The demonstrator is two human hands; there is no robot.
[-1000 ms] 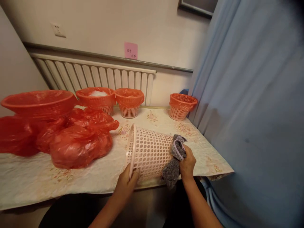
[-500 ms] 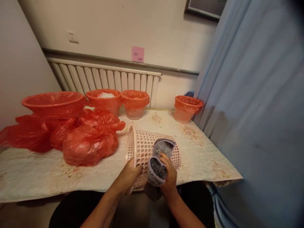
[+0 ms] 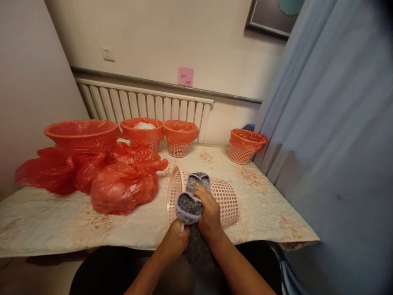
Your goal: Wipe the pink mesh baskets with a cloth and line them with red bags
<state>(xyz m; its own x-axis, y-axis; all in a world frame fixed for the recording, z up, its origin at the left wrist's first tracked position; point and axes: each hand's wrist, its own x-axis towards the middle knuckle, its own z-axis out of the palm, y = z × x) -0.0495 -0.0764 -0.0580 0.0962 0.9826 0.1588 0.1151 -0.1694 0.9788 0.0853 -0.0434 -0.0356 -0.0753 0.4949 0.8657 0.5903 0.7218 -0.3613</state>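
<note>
A pale pink plastic mesh basket lies on its side at the table's front edge, its mouth facing left. My left hand is closed on the near part of its rim. In my right hand is a grey fuzzy cloth with purple edging, bunched into open folds. One fold rests against the basket's upper side. Another fold stands just above my left thumb, and the darker lower end hangs below my hands. The cloth hides part of the basket's wall.
Knotted red plastic bags lie on the left. Behind stand a wide basket and two smaller ones, all lined with red bags. Another lined basket is at the back right, beside the blue curtain. The floral tablecloth covers the table.
My right hand has moved left with the cloth, along the basket toward its rim. My left hand has shifted lower on the rim. The view has turned slightly left.
</note>
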